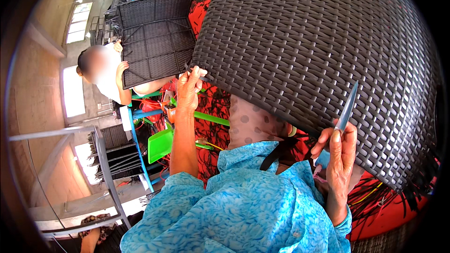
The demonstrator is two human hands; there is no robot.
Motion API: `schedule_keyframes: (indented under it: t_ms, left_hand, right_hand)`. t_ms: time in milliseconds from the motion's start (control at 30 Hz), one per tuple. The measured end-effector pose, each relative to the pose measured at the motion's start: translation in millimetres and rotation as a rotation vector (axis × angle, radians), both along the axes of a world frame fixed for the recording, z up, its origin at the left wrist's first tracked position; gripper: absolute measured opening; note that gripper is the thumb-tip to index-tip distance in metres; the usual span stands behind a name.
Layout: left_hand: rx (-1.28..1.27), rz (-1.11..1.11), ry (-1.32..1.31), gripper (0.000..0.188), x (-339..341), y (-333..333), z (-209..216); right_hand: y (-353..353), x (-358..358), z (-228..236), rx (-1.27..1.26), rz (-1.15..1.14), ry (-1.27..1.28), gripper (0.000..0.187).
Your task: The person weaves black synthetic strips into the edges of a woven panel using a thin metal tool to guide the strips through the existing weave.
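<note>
A large black woven rattan panel (300, 42) leans over my lap and fills the upper right. At its left corner my left hand (190, 84) is closed, fingers pinched on a thin black strip (188, 67) beside the edge. My right hand (338, 152), in front of the panel's lower part, grips a knife (347, 107) with a narrow, pointed silver blade directed upward. The blade shows against the weave; whether it touches cannot be told. Most of the knife's handle is hidden in my fingers.
At the left, another person (110, 72) holds a smaller black woven piece (157, 42). A green dustpan-like piece (160, 145) is left of my forearm. Cut black strips (375, 206) litter the red floor. A grey metal frame (105, 164) stands at far left.
</note>
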State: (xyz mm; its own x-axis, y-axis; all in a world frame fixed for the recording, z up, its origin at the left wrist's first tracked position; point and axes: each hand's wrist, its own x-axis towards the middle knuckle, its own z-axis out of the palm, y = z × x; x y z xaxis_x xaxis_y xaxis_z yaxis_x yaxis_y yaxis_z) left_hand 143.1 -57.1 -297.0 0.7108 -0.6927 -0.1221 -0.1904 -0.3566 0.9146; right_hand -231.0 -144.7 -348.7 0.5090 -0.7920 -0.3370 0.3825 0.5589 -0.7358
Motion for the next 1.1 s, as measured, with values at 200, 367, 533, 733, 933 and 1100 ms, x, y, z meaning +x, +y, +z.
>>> schedule_keyframes:
  t_ms: [200, 367, 533, 733, 933, 1100]
  left_hand:
    - [-0.023, -0.038, 0.039, 0.023, -2, -2, 1]
    - [0.026, -0.155, -0.025, 0.015, -1, 1, 7]
    - [0.115, -0.303, -0.209, 0.03, 2, 6, 5]
    - [0.153, -0.384, -0.697, 0.029, -9, -4, 8]
    - [0.145, -0.625, -0.871, 0.029, 10, -9, 19]
    - [0.067, -0.63, -0.8, 0.026, 19, -7, 11]
  right_hand:
    - [-1, 1, 3, 0.039, 0.011, 0.04, 0.022]
    - [1, 5, 10, 0.152, -0.051, 0.043, 0.021]
    - [0, 11, 18, 0.1, -0.026, 0.216, 0.02]
    - [-1, 39, 48, -0.248, 0.389, 0.717, 0.029]
    - [2, 94, 66, -0.823, 0.625, 0.778, 0.046]
    - [3, 115, 76, -1.091, 0.753, 0.932, 0.049]
